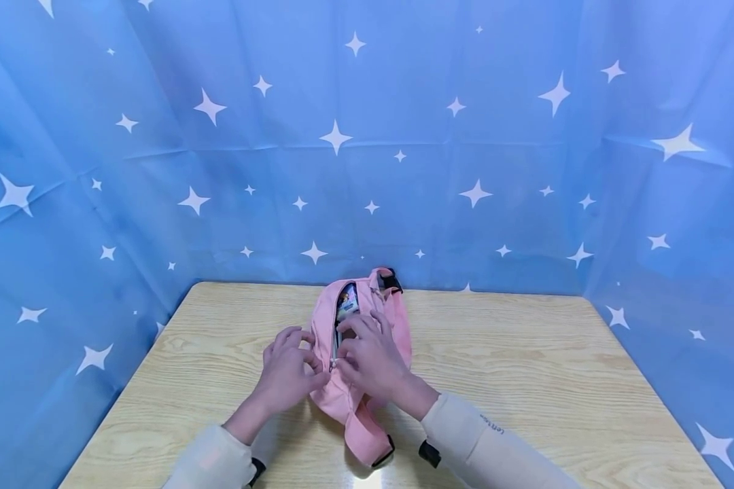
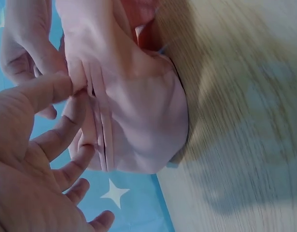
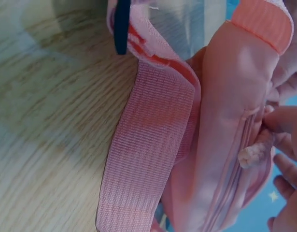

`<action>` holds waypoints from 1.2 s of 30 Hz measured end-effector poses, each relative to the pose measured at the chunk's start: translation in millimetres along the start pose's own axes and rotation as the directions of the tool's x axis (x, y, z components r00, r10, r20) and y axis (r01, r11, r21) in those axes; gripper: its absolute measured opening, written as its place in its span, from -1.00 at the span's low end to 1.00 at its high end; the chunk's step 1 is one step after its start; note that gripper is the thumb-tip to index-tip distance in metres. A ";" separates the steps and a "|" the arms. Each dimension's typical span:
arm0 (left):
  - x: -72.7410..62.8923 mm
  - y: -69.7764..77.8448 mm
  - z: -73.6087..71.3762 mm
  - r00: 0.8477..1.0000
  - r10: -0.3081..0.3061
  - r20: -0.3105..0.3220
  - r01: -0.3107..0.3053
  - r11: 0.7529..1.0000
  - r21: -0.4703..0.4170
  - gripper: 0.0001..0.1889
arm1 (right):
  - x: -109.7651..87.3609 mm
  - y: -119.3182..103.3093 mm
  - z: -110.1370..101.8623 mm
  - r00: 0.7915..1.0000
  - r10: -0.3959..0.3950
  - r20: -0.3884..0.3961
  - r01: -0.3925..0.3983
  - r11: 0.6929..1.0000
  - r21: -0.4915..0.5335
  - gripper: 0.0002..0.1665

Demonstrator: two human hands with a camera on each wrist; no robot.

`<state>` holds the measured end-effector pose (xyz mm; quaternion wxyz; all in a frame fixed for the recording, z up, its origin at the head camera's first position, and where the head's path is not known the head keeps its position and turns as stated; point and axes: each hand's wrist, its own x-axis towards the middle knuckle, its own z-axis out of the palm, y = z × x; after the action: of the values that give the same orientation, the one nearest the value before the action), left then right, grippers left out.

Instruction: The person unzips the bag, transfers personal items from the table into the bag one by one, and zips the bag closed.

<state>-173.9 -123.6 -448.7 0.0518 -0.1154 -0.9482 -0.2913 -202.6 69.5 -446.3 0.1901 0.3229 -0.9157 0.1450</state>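
Observation:
A pink waist bag lies lengthwise on the table, its long zip partly open. Inside the gap, a colourful printed packet shows at the far end. My left hand is at the bag's left side; in the left wrist view its thumb and forefinger pinch the fabric beside the zip, the other fingers spread. My right hand reaches over the opening from the right, thumb and forefinger pinching the small whitish zip pull at the near end of the gap. Its palm hides part of the opening.
The bag's wide webbing strap loops toward me, with a black buckle at its near end. Another black buckle is at the far end. Around it is the wood-grain table, and a blue star-patterned curtain stands behind.

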 end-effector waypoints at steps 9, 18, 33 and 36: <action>-2.1 2.7 -2.0 0.997 0.075 -0.031 -0.074 0.997 0.027 -0.72 | 4.9 10.7 -4.0 0.998 0.048 -0.038 -0.049 0.998 -0.024 -0.86; -1.5 2.2 -5.8 0.993 0.119 -0.021 -0.118 0.992 0.037 -0.74 | 13.5 30.7 -10.0 0.980 0.173 -0.103 -0.172 0.985 0.023 -0.82; 24.4 12.5 0.3 0.974 0.116 -0.196 -0.092 0.988 0.126 -0.71 | 18.3 35.8 -10.9 0.979 0.150 -0.141 -0.143 0.988 0.057 -0.83; 34.5 16.9 5.0 0.972 0.135 -0.193 -0.100 0.978 0.182 -0.65 | 19.7 33.8 -11.8 0.982 0.130 -0.135 -0.122 0.990 0.064 -0.84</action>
<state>-203.2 -100.6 -438.0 0.1761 -0.1361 -0.9508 -0.2155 -235.6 88.9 -431.9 0.2348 0.2587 -0.9145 0.2042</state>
